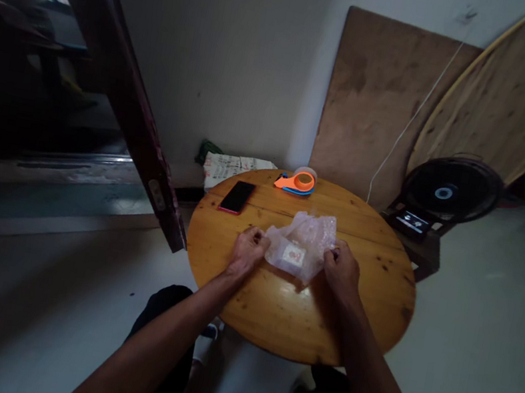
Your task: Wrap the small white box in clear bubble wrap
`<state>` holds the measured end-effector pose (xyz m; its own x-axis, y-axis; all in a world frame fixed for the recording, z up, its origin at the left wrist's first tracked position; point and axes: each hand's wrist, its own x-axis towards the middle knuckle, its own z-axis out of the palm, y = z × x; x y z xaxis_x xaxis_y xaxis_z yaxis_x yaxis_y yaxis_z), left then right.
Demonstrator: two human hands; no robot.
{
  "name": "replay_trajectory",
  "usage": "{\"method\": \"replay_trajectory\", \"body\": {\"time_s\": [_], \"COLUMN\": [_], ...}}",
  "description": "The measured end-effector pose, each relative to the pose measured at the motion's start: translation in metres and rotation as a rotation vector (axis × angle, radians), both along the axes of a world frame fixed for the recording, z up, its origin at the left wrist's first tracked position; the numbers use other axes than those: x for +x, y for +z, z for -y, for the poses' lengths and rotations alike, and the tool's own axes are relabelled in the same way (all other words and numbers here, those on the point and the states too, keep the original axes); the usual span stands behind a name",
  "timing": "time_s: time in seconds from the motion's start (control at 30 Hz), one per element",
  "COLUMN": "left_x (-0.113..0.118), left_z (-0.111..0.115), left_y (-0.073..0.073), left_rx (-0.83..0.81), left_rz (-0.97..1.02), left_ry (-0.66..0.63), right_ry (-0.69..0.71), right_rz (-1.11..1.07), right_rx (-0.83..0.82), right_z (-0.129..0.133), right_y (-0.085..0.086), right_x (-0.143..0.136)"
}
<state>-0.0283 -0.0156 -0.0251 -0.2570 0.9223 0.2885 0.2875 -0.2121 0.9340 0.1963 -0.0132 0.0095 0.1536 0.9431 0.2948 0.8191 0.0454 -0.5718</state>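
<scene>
A sheet of clear bubble wrap lies crumpled on the round wooden table, between my two hands. On its near part rests a small white box with a reddish mark; film seems to cover part of it. My left hand pinches the wrap's left edge, fingers closed. At the opposite edge my right hand also grips the wrap, with thumb and fingers together. The fingertips are small and dim in this view.
The round table also bears a phone at the left and an orange-and-blue tape dispenser at the back. A fan-like black appliance stands beyond the right edge. Wooden boards lean on the wall.
</scene>
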Motion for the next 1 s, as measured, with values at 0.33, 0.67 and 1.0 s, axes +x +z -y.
{"method": "replay_trajectory", "body": {"time_s": [0.33, 0.67, 1.0], "left_x": [-0.007, -0.004, 0.0], "left_z": [-0.007, 0.01, 0.016], "left_y": [-0.004, 0.007, 0.017], "left_rx": [-0.028, 0.283, 0.206], "left_rz": [-0.056, -0.123, -0.181], "left_ry": [0.148, -0.093, -0.257], "right_ry": [-0.088, 0.025, 0.177], "right_rz": [0.309, -0.057, -0.296], "right_rx": [-0.136, 0.013, 0.234], "right_z": [0.001, -0.005, -0.012], "right_y": [0.0, -0.01, -0.02], "right_x": [-0.001, 0.003, 0.004]}}
